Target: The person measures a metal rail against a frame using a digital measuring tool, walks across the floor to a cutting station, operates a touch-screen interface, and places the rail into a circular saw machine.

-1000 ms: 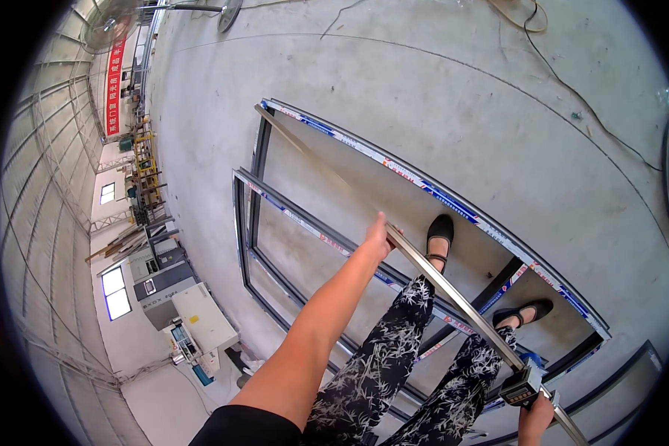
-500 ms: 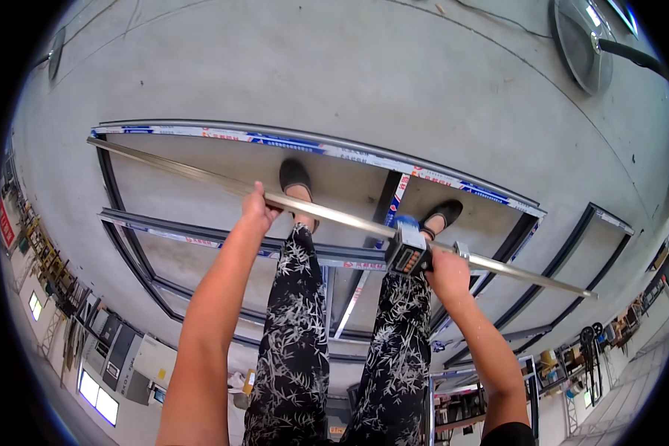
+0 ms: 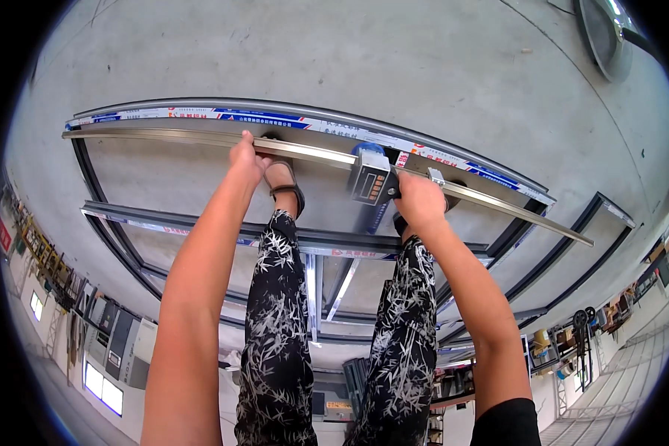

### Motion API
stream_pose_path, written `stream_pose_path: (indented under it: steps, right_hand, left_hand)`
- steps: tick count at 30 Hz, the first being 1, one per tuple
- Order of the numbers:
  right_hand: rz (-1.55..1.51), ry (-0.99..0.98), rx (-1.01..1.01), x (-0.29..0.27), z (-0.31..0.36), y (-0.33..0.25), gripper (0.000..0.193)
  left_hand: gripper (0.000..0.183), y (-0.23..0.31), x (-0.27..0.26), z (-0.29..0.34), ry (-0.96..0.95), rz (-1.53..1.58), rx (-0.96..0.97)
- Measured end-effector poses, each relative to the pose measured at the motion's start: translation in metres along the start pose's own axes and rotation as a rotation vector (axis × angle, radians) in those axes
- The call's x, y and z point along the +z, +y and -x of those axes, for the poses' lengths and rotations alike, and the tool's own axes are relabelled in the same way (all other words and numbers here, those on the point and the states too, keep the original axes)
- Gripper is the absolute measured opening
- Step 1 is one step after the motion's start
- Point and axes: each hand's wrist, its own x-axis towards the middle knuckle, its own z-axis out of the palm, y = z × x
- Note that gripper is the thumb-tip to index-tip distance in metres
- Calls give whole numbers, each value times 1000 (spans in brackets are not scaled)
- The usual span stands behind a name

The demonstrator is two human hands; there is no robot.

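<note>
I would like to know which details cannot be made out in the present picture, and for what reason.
All in the head view:
Display box: any figures on its screen are too small to read.
Right hand: most fingertips are hidden behind the hand itself.
Right shoe: largely hidden by the right hand.
Left shoe: partly covered by the metal bar.
Grey disc: cut off by the top edge.

Chinese-lettered film point(image 3: 264, 119) on frame point(image 3: 290, 106); red wall banner point(image 3: 4, 237)

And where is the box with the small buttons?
In the head view, just right of centre, the box is on the metal bar, immediately left of the right hand.
</note>
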Motion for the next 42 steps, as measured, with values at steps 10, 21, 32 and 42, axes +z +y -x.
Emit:
stream_pose_path:
  steps: [10,21,32,42]
  right_hand:
    - [36,-62,51,5,-18,25,29]
    - [76,-64,0,-7,-12,61,25]
    - [85,-77,1,-9,-11,57,23]
    - [75,-34,-4,-2,-12,62,23]
  left_hand:
    - [40,-1,10,-13,-18,-4,32]
    - [41,10,12,-12,-63,-90,3]
    - [36,20,13,-17,-1,-79,-112]
    - [35,18,21,-11,38,-77,-133]
